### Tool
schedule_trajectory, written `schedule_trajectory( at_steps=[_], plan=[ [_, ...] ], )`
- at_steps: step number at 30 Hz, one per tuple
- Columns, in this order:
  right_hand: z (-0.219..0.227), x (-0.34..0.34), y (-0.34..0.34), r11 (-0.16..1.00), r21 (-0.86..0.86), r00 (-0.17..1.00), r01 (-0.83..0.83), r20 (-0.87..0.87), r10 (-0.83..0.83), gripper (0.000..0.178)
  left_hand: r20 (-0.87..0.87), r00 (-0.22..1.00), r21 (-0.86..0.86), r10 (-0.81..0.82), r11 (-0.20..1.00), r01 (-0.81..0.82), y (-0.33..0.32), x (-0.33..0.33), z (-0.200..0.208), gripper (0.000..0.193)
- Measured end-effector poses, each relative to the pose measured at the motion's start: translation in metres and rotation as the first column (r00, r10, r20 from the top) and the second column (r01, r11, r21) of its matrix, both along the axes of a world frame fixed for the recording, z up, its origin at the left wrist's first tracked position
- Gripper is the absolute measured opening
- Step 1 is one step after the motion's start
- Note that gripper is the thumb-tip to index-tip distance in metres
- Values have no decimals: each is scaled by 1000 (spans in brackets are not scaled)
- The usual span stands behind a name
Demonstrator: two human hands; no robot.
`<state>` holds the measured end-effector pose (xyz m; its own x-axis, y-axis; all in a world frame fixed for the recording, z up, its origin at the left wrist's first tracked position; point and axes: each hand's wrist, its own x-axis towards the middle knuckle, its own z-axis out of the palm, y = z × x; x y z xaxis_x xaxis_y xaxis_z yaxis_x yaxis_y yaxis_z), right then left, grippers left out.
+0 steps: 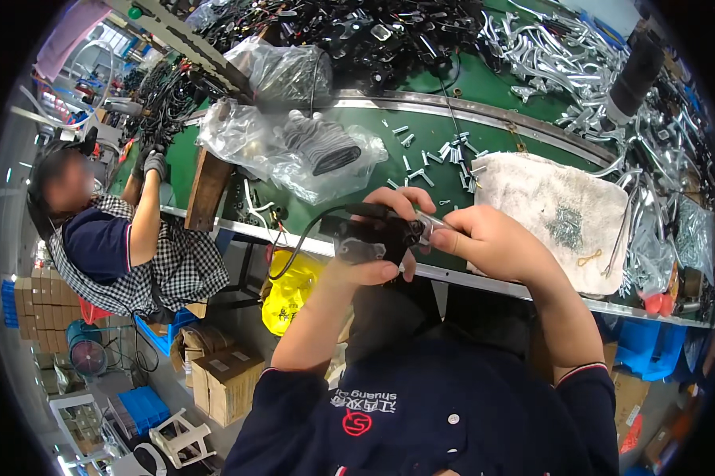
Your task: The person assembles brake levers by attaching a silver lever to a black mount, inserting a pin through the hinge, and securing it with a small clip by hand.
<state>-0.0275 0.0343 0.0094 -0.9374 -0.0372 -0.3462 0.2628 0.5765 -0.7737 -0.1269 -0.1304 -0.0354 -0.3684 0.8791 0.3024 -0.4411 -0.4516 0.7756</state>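
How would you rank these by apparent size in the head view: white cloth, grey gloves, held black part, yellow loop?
1. White cloth
2. Grey gloves and black part: too alike to rank; the part is partly covered.
3. Yellow loop

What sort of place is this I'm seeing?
Probably an assembly workshop: heaped silver lever-like parts, loose bolts scattered on a green workbench, and a gloved co-worker at the left.
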Motion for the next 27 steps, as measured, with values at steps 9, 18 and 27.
schedule_trajectory(
  at_steps=[9, 18, 27],
  plan=[
    [15, 0, 0, 1000, -21, 1000, 12, -15, -12, 50, -136, 974, 108, 182, 980, -168, 14, 1, -15, 52],
    [23, 3, 5, 996, 19, 994, -89, -58, 90, 51, -211, 975, 99, 71, 994, -51, 9, 1, 3, 47],
    [9, 19, 8, 976, 26, 971, -215, -97, 217, 48, -391, 919, 104, 49, 995, -8, -3, 23, 3, 46]
  ],
)
